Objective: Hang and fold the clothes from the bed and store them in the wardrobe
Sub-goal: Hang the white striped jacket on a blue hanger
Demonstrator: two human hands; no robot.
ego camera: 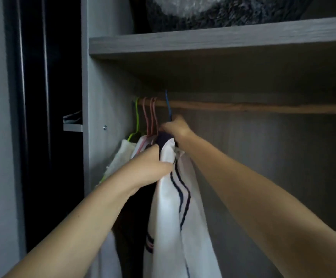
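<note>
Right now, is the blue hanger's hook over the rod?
Yes, the blue hanger hooks over the wooden rod, right of the two pink hangers.

— Of what is the wardrobe [107, 81] made?
— A grey board with a matt wood-grain finish is seen, and the rail [253, 107] looks like bare wood.
— And the hangers?
— The blue hanger [168, 105], pink hangers [152, 115] and green hanger [136, 117] are thin and smooth, as coated wire. The white garment [175, 207] is smooth cloth with dark stripes. The bundle [223, 11] above is fluffy.
</note>
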